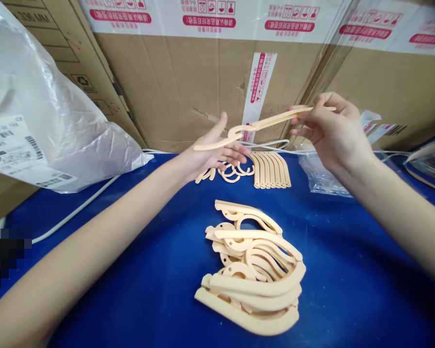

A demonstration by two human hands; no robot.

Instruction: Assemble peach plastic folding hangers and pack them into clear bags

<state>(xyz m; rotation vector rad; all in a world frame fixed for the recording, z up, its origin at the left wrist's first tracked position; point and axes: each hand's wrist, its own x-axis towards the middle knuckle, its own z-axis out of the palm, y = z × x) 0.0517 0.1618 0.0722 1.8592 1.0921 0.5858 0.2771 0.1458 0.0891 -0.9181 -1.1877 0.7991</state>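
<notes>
My left hand (217,154) and my right hand (333,130) are raised above a blue table (137,270). Together they hold a long cream plastic part (261,124) with a hook-shaped opening near its middle. The left fingers grip its left end, and the right fingers pinch its right end. Below the hands, a neat row of the same curved cream parts (271,170) lies at the back of the table, with a few ring-shaped hook pieces (232,173) beside it. Nearer to me sits a loose heap of several curved cream parts (253,275).
Large cardboard boxes (188,82) with pink-and-white tape wall off the back. A white plastic bag with barcode labels (39,121) lies at the left, and a white cable (76,210) runs under it. A clear plastic bag (319,174) lies at the right.
</notes>
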